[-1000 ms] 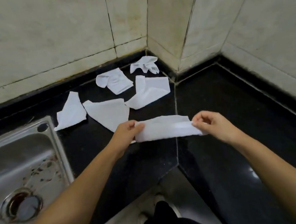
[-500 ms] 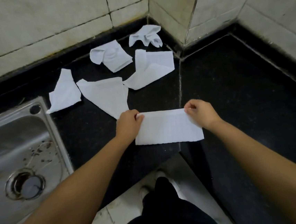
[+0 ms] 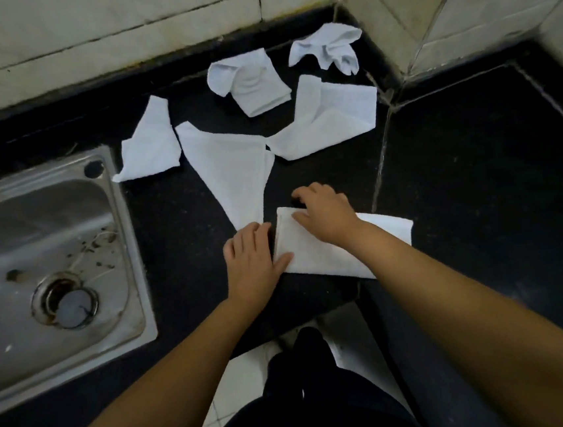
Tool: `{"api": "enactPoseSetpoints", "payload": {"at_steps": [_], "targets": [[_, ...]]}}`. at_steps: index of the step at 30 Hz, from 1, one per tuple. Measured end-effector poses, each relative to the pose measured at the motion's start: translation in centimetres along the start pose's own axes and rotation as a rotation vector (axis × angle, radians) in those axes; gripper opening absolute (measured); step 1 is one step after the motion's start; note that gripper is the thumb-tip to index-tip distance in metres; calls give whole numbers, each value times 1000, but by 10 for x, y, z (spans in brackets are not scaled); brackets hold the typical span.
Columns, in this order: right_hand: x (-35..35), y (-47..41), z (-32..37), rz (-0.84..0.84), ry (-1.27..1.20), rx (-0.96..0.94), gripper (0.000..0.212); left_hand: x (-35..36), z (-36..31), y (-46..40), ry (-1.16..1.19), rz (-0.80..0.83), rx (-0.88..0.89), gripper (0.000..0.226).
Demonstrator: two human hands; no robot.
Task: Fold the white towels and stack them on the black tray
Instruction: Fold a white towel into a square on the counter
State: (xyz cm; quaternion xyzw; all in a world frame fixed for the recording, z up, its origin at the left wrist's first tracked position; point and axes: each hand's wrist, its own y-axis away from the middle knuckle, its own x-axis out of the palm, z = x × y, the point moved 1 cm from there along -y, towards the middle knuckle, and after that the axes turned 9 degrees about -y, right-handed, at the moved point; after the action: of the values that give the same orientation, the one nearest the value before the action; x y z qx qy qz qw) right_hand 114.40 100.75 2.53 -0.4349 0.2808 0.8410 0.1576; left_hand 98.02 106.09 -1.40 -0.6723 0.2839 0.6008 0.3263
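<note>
Both hands, left [image 3: 253, 260] and right [image 3: 325, 214], press white towel [image 3: 314, 251] on counter [image 3: 180, 243]

My left hand [image 3: 253, 255] lies flat, palm down, fingers straight and together, just left of the folded towel [image 3: 314, 248], thumb spread onto its near left corner. My right hand [image 3: 325, 214] rests on the towel's far left part, fingers bent, fingertips at its far edge. My right forearm crosses over the towel; both forearms are bare.
</note>
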Motion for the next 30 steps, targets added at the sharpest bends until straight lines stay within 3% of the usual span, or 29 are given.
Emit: {"api": "enactPoseSetpoints", "payload": {"at_steps": [5, 9, 11, 14, 17, 23, 27, 30], "targets": [[14, -12, 16, 52, 134, 34, 33, -3, 0, 0, -43, 56, -35, 46], [-8, 6, 5, 70, -202, 14, 15, -8, -9, -6, 28, 99, -42, 33], [-32, 21, -2, 21, -372, 33, 16, -19, -14, -21, 145, 108, -25, 23], [-78, 40, -14, -112, -451, 20, 24, -51, -28, -58, 391, 95, 44, 15], [-123, 56, -25, -375, -423, -26, 21, -94, -45, -96, 646, 52, 90, 14], [-164, 94, -18, -698, -516, -134, 16, -158, -66, -121, 802, -154, 224, 12], [-134, 112, -25, -634, -553, -173, 10, -147, -55, -91, 810, -99, 276, 14], [-83, 127, -43, -478, -558, -108, 10, -112, -40, -58, 740, 148, 274, 14]]}}
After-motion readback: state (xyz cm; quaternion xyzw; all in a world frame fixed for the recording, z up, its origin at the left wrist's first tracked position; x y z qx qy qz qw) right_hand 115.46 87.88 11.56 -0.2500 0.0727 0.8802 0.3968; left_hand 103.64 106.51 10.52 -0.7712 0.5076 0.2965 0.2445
